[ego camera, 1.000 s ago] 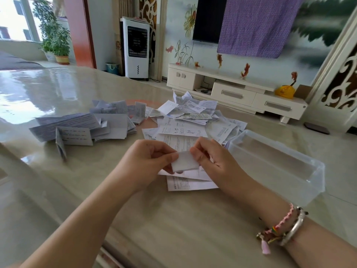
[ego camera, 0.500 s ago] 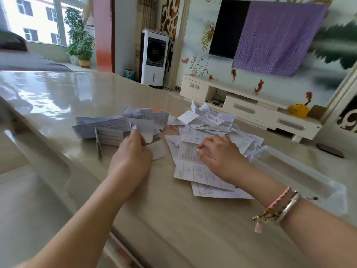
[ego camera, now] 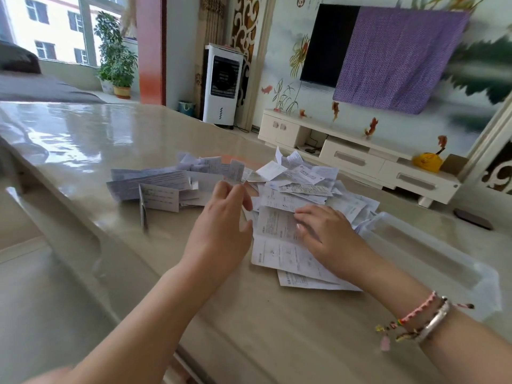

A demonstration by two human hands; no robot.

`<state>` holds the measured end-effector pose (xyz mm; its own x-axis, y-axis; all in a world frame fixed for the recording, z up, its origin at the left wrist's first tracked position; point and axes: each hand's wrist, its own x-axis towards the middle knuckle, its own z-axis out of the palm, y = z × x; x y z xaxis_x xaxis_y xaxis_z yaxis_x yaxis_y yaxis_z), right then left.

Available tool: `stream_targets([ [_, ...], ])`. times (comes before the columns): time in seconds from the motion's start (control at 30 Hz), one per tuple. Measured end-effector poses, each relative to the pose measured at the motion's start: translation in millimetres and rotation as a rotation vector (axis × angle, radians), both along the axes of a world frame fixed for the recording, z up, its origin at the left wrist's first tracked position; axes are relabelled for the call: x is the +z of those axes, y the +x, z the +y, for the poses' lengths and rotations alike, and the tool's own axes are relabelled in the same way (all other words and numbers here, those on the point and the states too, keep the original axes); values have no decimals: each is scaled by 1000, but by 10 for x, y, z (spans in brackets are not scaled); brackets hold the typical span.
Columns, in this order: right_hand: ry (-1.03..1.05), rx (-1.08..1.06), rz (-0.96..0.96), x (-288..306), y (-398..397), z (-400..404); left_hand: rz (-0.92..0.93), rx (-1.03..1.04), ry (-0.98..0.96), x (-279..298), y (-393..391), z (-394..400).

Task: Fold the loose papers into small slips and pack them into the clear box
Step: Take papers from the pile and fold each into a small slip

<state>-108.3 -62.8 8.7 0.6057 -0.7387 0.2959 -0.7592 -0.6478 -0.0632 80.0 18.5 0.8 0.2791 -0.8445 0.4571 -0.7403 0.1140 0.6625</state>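
A heap of loose printed papers (ego camera: 302, 181) lies in the middle of the glossy table. To its left sits a pile of folded slips (ego camera: 160, 189). My left hand (ego camera: 221, 231) hovers between the two piles with relaxed fingers, holding nothing. My right hand (ego camera: 329, 236) rests its fingertips flat on the top sheet (ego camera: 274, 234) at the near edge of the loose heap. The clear box (ego camera: 443, 275) stands to the right of my right hand, open at the top; I see no slips in it.
The table (ego camera: 249, 314) has its near edge running diagonally at the lower left. One folded slip (ego camera: 143, 214) stands on edge near that edge. A TV cabinet (ego camera: 360, 159) and an air cooler (ego camera: 221, 84) stand beyond the table.
A second ago both hands pinched a folded slip. My left hand laid it on the left pile and has come back toward the loose sheets. My right hand moved onto the top sheet.
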Motion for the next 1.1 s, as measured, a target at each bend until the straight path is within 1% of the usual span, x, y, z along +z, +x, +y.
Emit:
stream_targets([
  [0.1, -18, 70, -53, -15, -119, 88, -53, -102, -9, -62, -60, -28],
  [0.23, 18, 119, -139, -45, -217, 153, -135, -205, 20, -180, -122, -96],
  [0.43, 82, 130, -232, -92, -266, 138, -206, -210, 59, -263, -221, -174],
  [0.53, 123, 65, -337, 6, -213, 108, -194, -198, 61, -252, -228, -195],
  [0.6, 119, 14, -409, 103, -134, 16, -138, -189, 57, -225, -245, -206],
  [0.63, 121, -11, -409, 145, -84, -59, -95, -182, 54, -211, -253, -209],
  [0.73, 197, -104, -280, 212, 121, -341, 40, -146, 57, -193, -249, -215],
  [0.8, 204, -147, -202, 211, 267, -527, 90, -135, 73, -194, -239, -221],
  [1.0, 211, -197, -21, 101, 553, -879, 83, -135, 159, -226, -183, -289],
  [1.1, 112, -205, 35, 61, 554, -855, 77, -140, 202, -222, -183, -302],
])
